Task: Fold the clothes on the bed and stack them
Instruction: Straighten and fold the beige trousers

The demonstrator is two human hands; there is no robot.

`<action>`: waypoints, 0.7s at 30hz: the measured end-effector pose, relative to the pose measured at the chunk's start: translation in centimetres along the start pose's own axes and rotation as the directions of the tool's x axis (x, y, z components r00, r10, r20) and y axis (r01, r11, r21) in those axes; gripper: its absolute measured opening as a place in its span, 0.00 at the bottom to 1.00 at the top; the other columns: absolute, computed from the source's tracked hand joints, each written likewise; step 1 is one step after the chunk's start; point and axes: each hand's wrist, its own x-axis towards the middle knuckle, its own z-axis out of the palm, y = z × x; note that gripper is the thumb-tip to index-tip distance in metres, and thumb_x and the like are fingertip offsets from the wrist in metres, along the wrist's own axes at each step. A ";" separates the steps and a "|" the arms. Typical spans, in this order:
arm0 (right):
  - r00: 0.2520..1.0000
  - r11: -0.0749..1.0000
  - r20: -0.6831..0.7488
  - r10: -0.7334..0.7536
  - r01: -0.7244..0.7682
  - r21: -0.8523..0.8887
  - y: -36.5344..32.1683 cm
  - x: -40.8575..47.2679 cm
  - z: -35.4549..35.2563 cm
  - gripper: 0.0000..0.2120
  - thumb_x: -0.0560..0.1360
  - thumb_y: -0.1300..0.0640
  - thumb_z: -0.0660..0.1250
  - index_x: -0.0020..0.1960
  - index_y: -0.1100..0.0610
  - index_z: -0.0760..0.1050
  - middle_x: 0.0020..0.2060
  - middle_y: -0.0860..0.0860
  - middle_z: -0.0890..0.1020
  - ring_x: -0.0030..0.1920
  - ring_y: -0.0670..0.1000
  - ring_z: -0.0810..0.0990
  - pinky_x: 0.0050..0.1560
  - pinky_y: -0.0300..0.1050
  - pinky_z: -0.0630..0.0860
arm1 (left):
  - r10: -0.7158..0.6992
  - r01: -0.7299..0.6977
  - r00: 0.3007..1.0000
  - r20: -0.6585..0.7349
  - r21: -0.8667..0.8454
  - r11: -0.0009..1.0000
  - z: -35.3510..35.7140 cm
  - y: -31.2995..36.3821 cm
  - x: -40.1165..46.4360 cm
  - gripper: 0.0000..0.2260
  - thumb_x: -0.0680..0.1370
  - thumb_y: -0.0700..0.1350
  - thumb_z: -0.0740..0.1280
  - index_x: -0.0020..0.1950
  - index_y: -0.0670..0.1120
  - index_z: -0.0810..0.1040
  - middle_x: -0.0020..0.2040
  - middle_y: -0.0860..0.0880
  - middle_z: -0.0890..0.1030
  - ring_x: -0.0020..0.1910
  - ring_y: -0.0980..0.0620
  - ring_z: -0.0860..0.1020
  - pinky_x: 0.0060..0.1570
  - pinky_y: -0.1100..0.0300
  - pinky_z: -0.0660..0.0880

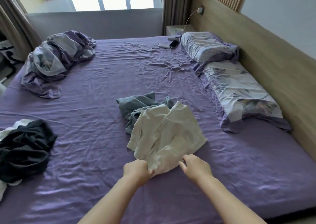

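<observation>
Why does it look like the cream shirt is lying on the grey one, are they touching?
Touching. The head view shows the cream shirt overlapping the crumpled grey garment, its far edge lying on top with no purple sheet visible between them.

Cream cotton garment [166, 134]: crumpled, near centre of purple-sheeted bed [95, 104] — overlapping the grey one.
Grey-blue crumpled garment [136, 105]: just beyond, partly covered.
Black-and-white clothes heap [24, 148]: left edge — unfolded.
</observation>
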 end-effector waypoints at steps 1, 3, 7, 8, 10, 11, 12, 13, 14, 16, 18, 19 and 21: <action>1.000 1.000 0.011 -0.005 0.005 -0.003 0.0 0.9 -0.1 0.16 0.79 0.44 0.54 0.57 0.54 0.73 0.57 0.51 0.77 0.59 0.54 0.76 0.51 0.47 0.73 | -0.012 0.012 1.000 0.004 -0.003 1.000 -0.1 -0.1 0.7 0.20 0.76 0.61 0.56 0.51 0.49 0.79 0.53 0.50 0.81 0.54 0.48 0.78 0.45 0.57 0.71; 0.999 1.000 0.031 -0.023 0.024 -0.009 0.1 2.7 -0.2 0.16 0.79 0.44 0.55 0.56 0.54 0.73 0.57 0.51 0.76 0.59 0.54 0.76 0.52 0.47 0.73 | -0.039 0.039 0.999 0.015 -0.008 0.999 -0.4 -0.3 2.0 0.20 0.76 0.61 0.56 0.51 0.49 0.79 0.53 0.50 0.80 0.54 0.48 0.78 0.46 0.56 0.71; 0.992 0.996 0.101 -0.081 0.084 -0.018 0.4 6.7 0.1 0.16 0.79 0.45 0.54 0.58 0.54 0.73 0.57 0.52 0.76 0.59 0.54 0.75 0.52 0.47 0.72 | -0.114 0.118 0.991 0.069 -0.049 0.992 -0.2 -0.1 4.5 0.19 0.76 0.60 0.56 0.53 0.50 0.79 0.54 0.50 0.80 0.55 0.48 0.78 0.47 0.57 0.72; 0.988 0.995 0.121 -0.096 0.099 -0.022 0.4 7.5 0.2 0.16 0.80 0.45 0.54 0.58 0.54 0.72 0.57 0.52 0.76 0.60 0.54 0.75 0.53 0.47 0.72 | -0.136 0.142 0.987 0.087 -0.065 0.988 0.0 0.0 4.9 0.19 0.76 0.61 0.56 0.53 0.50 0.78 0.55 0.50 0.80 0.55 0.49 0.78 0.48 0.57 0.72; 0.980 0.991 0.155 -0.123 0.129 -0.029 0.4 9.0 0.4 0.17 0.80 0.45 0.54 0.58 0.54 0.73 0.57 0.52 0.76 0.59 0.55 0.75 0.53 0.47 0.72 | -0.174 0.185 0.977 0.119 -0.089 0.979 0.5 0.2 5.8 0.19 0.77 0.61 0.56 0.54 0.50 0.78 0.55 0.50 0.79 0.55 0.49 0.77 0.49 0.56 0.73; 0.976 0.989 0.170 -0.139 0.147 -0.033 0.5 10.0 0.6 0.17 0.80 0.45 0.54 0.58 0.54 0.73 0.57 0.53 0.76 0.59 0.55 0.75 0.53 0.47 0.72 | -0.194 0.207 0.972 0.134 -0.097 0.974 0.8 0.5 6.5 0.19 0.77 0.61 0.56 0.55 0.50 0.78 0.56 0.50 0.79 0.56 0.49 0.77 0.50 0.56 0.73; 0.972 0.986 0.178 -0.156 0.165 -0.035 0.6 10.9 0.8 0.17 0.79 0.44 0.54 0.58 0.54 0.73 0.57 0.53 0.76 0.59 0.55 0.76 0.52 0.47 0.72 | -0.209 0.225 0.967 0.144 -0.104 0.969 1.0 0.9 7.2 0.20 0.77 0.61 0.56 0.55 0.50 0.78 0.56 0.50 0.79 0.56 0.48 0.77 0.50 0.56 0.73; 0.968 0.983 0.184 -0.171 0.181 -0.036 0.7 11.9 0.9 0.17 0.79 0.44 0.54 0.58 0.54 0.73 0.57 0.53 0.76 0.59 0.56 0.76 0.52 0.47 0.71 | -0.224 0.242 0.963 0.149 -0.118 0.963 1.1 1.2 7.9 0.20 0.76 0.61 0.56 0.55 0.50 0.78 0.56 0.49 0.79 0.56 0.48 0.77 0.50 0.56 0.73; 0.964 0.980 0.190 -0.186 0.196 -0.036 0.8 12.9 1.0 0.17 0.79 0.45 0.54 0.58 0.54 0.73 0.57 0.53 0.77 0.59 0.56 0.75 0.52 0.47 0.71 | -0.236 0.257 0.960 0.151 -0.137 0.957 1.2 1.6 8.7 0.20 0.76 0.61 0.56 0.55 0.50 0.77 0.56 0.49 0.79 0.56 0.48 0.77 0.50 0.55 0.73; 0.956 0.975 0.206 -0.209 0.221 -0.037 0.8 14.6 1.5 0.17 0.79 0.45 0.54 0.58 0.55 0.73 0.57 0.53 0.77 0.59 0.56 0.75 0.52 0.47 0.72 | -0.251 0.276 0.956 0.152 -0.179 0.944 1.6 2.2 10.2 0.19 0.75 0.61 0.56 0.52 0.50 0.77 0.54 0.49 0.80 0.55 0.47 0.78 0.49 0.55 0.73; 0.949 0.971 0.221 -0.224 0.237 -0.037 0.8 15.6 2.1 0.17 0.79 0.45 0.55 0.59 0.55 0.72 0.57 0.54 0.76 0.60 0.56 0.74 0.53 0.48 0.72 | -0.254 0.280 0.957 0.140 -0.209 0.937 2.0 2.7 11.2 0.18 0.75 0.61 0.57 0.52 0.50 0.77 0.55 0.49 0.80 0.55 0.47 0.77 0.49 0.55 0.73; 0.945 0.969 0.231 -0.229 0.244 -0.038 0.8 16.1 2.7 0.17 0.79 0.45 0.55 0.59 0.55 0.72 0.58 0.54 0.76 0.60 0.56 0.74 0.53 0.48 0.72 | -0.257 0.282 0.957 0.136 -0.216 0.935 2.4 2.8 11.8 0.18 0.75 0.61 0.57 0.53 0.50 0.76 0.56 0.49 0.79 0.56 0.46 0.77 0.49 0.54 0.73; 0.939 0.966 0.245 -0.241 0.257 -0.037 0.9 16.7 3.6 0.17 0.79 0.46 0.55 0.61 0.56 0.71 0.59 0.53 0.74 0.61 0.55 0.72 0.54 0.49 0.71 | -0.259 0.284 0.957 0.133 -0.232 0.930 3.1 2.9 12.8 0.18 0.76 0.59 0.58 0.58 0.49 0.74 0.58 0.48 0.76 0.58 0.46 0.75 0.51 0.52 0.73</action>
